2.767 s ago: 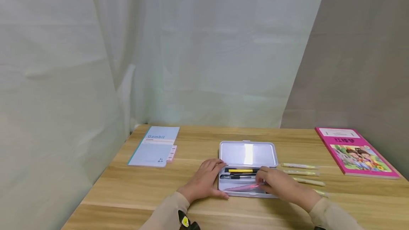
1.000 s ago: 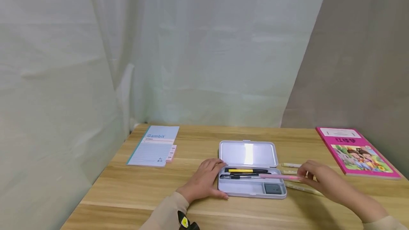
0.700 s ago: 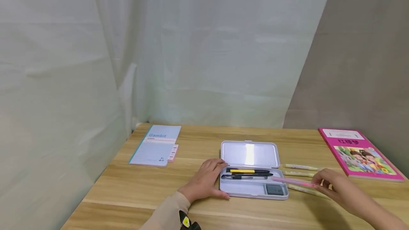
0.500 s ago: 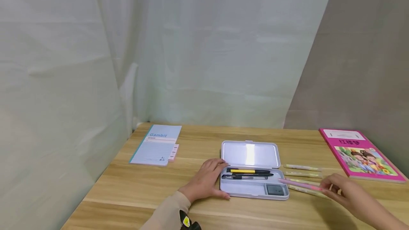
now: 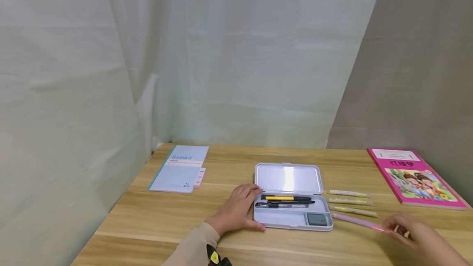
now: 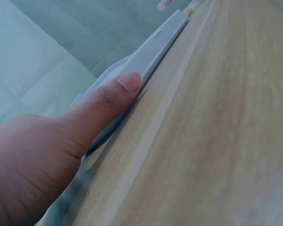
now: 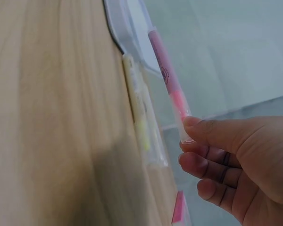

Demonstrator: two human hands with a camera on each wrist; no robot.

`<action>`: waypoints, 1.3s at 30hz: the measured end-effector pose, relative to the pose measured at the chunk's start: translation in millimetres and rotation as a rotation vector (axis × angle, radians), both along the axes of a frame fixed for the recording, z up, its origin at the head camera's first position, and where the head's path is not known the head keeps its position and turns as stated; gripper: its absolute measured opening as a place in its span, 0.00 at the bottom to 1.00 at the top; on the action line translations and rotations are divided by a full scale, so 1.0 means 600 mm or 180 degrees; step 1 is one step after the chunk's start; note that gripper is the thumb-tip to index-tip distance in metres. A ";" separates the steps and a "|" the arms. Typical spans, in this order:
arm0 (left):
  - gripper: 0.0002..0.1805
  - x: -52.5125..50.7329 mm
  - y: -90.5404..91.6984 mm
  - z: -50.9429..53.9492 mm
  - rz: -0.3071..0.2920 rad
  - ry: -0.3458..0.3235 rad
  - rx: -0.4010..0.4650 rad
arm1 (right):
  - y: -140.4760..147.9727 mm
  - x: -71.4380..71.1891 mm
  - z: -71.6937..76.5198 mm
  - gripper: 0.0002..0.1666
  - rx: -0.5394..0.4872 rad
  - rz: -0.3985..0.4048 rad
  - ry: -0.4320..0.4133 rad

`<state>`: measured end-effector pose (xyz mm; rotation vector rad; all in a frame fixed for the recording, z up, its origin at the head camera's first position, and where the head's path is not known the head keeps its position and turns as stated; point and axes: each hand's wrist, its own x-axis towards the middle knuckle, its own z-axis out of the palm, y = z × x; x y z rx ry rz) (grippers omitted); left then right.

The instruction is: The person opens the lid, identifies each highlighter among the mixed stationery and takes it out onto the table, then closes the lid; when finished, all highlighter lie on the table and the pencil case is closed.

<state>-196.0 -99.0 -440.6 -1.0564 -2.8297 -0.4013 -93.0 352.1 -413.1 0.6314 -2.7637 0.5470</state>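
A white pencil case (image 5: pixel 278 218) lies with its lid raised on the wooden table. My left hand (image 5: pixel 236 210) holds its left end, fingers near the hinge; the thumb (image 6: pixel 108 101) lies along the front side in the left wrist view. My right hand (image 5: pixel 415 233) pinches a pink highlighter (image 5: pixel 356 221) by its clear-capped end, to the right of the case. In the right wrist view, that highlighter (image 7: pixel 165 70) is above pale yellow highlighters. Inside the case are a black-and-yellow pen (image 5: pixel 284 198), a slim black pen, a clear-barrelled pen (image 5: pixel 282 205) and a dark grey block (image 5: pixel 316 219).
Yellow highlighters (image 5: pixel 349 202) lie in a row right of the case. A pink picture-covered book (image 5: pixel 417 180) is at the back right. At the left are a light blue notebook (image 5: pixel 179 169) and pink tabs (image 5: pixel 199 178). Pale curtains hang behind the table.
My right hand has lifted the pink highlighter out of the case's front compartment and carried it right, then nearer me, lower beside the yellow highlighters. The left hand stays on the case.
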 end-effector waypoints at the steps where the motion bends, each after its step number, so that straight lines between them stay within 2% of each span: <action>1: 0.57 0.000 0.000 0.000 0.0004 -0.0004 0.0001 | 0.003 0.001 -0.001 0.08 0.0067 -0.0089 -0.0109; 5: 0.57 0.000 -0.001 0.000 -0.0007 0.0015 -0.0002 | 0.010 0.004 -0.003 0.05 0.0221 -0.0347 -0.0505; 11: 0.57 0.000 -0.002 0.000 -0.0020 0.0033 0.0012 | 0.013 0.006 -0.011 0.05 0.0044 -0.0285 -0.0568; 18: 0.57 0.000 -0.002 0.000 -0.0012 0.0019 0.0005 | 0.008 -0.003 -0.013 0.05 0.0201 -0.0499 -0.0951; 26: 0.57 0.001 -0.003 0.000 -0.0019 0.0034 0.0001 | 0.006 -0.006 -0.024 0.05 0.0090 -0.0433 -0.0990; 33: 0.57 0.001 -0.003 0.001 -0.0022 0.0049 -0.0005 | -0.002 -0.009 -0.023 0.06 0.0230 -0.0727 -0.1099; 39: 0.57 0.001 -0.002 0.001 0.0004 0.0001 -0.0011 | -0.006 -0.012 -0.021 0.06 0.0282 -0.0803 -0.1174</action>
